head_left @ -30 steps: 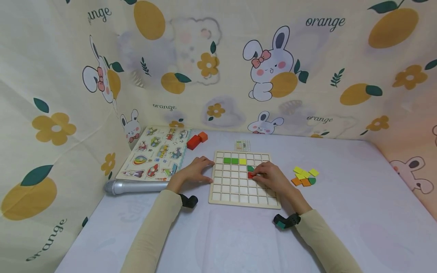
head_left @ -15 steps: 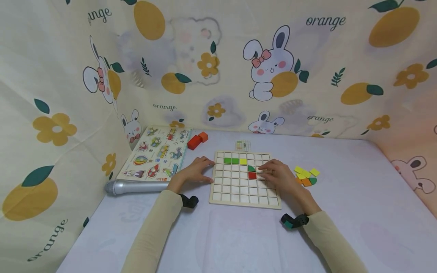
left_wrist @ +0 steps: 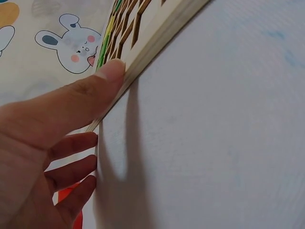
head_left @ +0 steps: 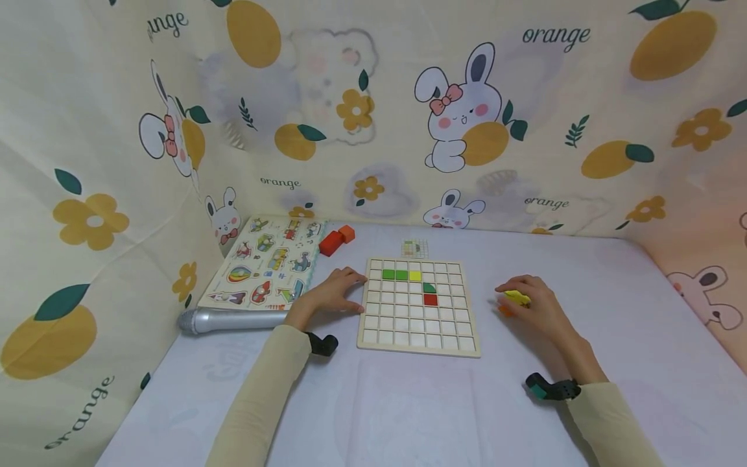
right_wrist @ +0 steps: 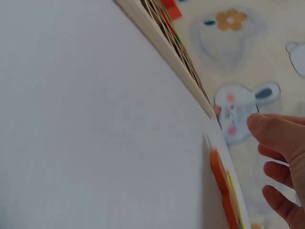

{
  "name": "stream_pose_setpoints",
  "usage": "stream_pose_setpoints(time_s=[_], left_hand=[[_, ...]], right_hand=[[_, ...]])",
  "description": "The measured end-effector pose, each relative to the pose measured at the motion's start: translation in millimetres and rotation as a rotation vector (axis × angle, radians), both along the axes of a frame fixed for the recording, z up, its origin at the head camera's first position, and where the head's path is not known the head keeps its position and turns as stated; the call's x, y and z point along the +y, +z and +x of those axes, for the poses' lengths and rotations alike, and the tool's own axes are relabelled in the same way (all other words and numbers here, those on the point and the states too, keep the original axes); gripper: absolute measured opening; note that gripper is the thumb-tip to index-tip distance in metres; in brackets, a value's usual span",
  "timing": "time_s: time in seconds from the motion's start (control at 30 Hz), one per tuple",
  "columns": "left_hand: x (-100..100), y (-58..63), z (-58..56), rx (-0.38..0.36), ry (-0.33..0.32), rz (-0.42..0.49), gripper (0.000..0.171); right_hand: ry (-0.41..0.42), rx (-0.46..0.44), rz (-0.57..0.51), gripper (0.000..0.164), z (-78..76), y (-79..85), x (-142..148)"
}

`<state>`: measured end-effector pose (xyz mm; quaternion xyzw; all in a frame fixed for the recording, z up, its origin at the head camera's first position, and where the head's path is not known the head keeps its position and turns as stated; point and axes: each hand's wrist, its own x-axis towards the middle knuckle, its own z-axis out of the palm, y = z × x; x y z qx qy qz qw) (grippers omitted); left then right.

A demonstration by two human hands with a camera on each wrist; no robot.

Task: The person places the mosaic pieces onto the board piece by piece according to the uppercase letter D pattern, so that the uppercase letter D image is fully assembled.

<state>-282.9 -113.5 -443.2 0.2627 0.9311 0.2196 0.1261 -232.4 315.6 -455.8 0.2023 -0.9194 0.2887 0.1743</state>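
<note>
A wooden grid board [head_left: 417, 352] lies flat on the white table. In its cells sit two green square tiles [head_left: 395, 275], a yellow tile [head_left: 415, 276], a green rounded tile [head_left: 429, 287] and a red tile [head_left: 430, 299]. My left hand [head_left: 330, 293] touches the board's left edge with loosely spread fingers; its thumb [left_wrist: 112, 71] rests against the side. To the right of the board, my right hand [head_left: 539, 310] hovers over yellow tiles [head_left: 517, 298] and orange tiles [right_wrist: 218, 169]. Its relaxed fingers hold nothing in the right wrist view, and it partly covers the pile.
A picture puzzle board [head_left: 251, 285] leans back at the left, with a silver microphone [head_left: 239, 320] along its front. Red blocks [head_left: 331, 243] stand beside it. Behind the grid board lies a small pattern card [head_left: 415, 248]. Printed cloth [head_left: 373, 214] walls the table's back and sides.
My right hand has left the red tile, which stays in its cell, and moved right over the loose tiles. The left hand has stayed at the board's edge.
</note>
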Motion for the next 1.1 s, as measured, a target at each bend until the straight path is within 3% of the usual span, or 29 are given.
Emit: stream_pose_setpoints(time_s=[0.27, 0.67, 1.1], left_hand=[[0, -2.1, -1.6, -0.012, 0.01, -0.013, 0.068], [-1, -2.8, -2.7, 0.003, 0.001, 0.002, 0.068], [0, -2.1, -1.5, 0.004, 0.002, -0.003, 0.067]], right_hand=[[-0.099, -0.144, 0.052, 0.034, 13.7, -6.6, 31], [-0.042, -0.143, 0.099, 0.035, 16.8, -13.3, 55], [-0.112, -0.227, 0.123, 0.033, 20.7, -9.8, 61]])
